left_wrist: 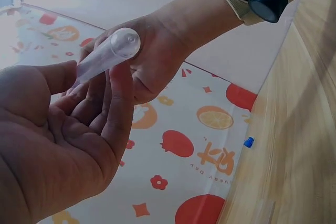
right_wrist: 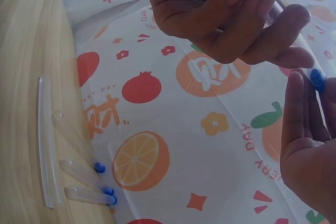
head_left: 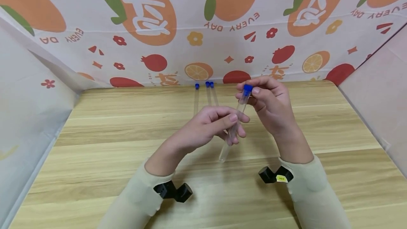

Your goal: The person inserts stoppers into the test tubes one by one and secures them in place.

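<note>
The left hand (head_left: 213, 123) grips the clear test tube (head_left: 234, 126) at mid-length above the table (head_left: 101, 144) centre. The right hand (head_left: 270, 105) pinches its blue cap (head_left: 247, 88). The tube's long axis tilts, cap toward the far edge, rounded end toward the person.

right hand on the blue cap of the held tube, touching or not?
Touching. The head view shows the right hand pinching the blue cap of the clear tube between its fingertips; the left hand grips the tube's middle.
</note>
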A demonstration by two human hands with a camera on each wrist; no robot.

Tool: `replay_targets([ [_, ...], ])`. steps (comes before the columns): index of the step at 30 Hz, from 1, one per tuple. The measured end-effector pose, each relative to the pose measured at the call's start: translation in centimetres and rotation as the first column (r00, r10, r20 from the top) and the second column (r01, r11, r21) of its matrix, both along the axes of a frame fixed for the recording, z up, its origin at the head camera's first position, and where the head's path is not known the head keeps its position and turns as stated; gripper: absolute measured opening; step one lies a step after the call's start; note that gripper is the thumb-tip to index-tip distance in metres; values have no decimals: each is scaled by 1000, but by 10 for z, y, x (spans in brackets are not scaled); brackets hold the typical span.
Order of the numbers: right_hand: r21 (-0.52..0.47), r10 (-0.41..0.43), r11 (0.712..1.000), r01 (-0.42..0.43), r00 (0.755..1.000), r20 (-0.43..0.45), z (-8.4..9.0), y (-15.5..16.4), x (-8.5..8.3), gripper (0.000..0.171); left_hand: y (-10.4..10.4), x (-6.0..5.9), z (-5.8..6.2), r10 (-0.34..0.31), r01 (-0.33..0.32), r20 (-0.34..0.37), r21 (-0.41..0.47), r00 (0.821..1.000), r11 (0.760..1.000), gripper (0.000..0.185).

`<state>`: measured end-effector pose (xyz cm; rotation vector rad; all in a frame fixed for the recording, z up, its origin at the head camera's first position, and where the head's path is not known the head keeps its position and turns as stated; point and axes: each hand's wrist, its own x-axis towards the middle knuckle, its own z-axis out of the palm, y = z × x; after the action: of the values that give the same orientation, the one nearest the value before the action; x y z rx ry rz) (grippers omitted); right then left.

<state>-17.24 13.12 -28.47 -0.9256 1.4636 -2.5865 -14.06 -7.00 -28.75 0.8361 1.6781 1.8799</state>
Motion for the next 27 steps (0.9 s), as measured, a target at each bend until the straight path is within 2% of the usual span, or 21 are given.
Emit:
replay_targets([
  [6, 3, 1, 1000, -1, 1000, -1, -3, 0, -2, 26, -1, 1, 0, -19, 18, 10, 28, 1000, 999, 32],
  [13, -37, 38, 999, -38, 999, 10, -5, 0, -2, 21, -1, 2, 0, -32, 31, 19, 46, 999, 998, 33],
  [21, -47, 29, 998, -30, 999, -15, -7, -1, 1, 20, 0, 3, -3, -58, 57, 21, 61, 998, 997, 34],
  [27, -51, 16, 999, -19, 998, -57, -9, 0, 0, 16, -1, 5, -5, -28, 28, 19, 29, 999, 999, 35],
])
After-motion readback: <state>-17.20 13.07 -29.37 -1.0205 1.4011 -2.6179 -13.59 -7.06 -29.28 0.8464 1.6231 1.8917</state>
